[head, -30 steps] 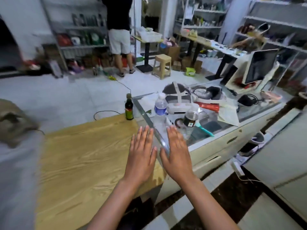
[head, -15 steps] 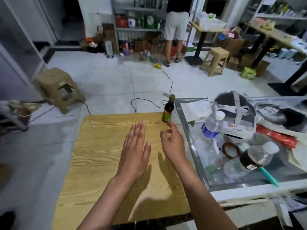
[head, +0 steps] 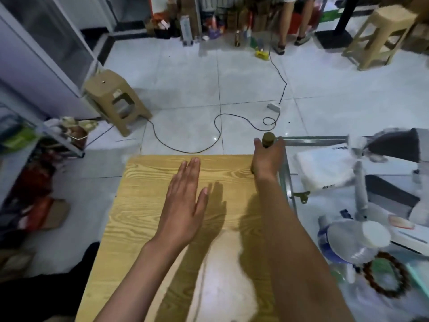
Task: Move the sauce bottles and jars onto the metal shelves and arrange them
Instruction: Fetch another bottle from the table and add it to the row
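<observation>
A dark sauce bottle with a brown cap (head: 268,137) stands at the far right corner of the wooden table (head: 144,205). My right hand (head: 267,158) wraps around it, so only the cap shows above my fingers. My left hand (head: 185,201) hovers flat over the middle of the table with its fingers straight and holds nothing. Metal shelves with bottles stand far back at the top of the view, mostly cut off.
A glass counter (head: 287,173) to the right carries water bottles (head: 348,240), a bead bracelet (head: 383,275) and white paper. A black cable (head: 216,129) loops over the tiled floor. Brown stools (head: 113,98) stand left and far right. A person's legs (head: 290,22) are at the back.
My right hand reached forward and closed around the sauce bottle. My view tilted down toward the table. The left hand stayed flat over the wood.
</observation>
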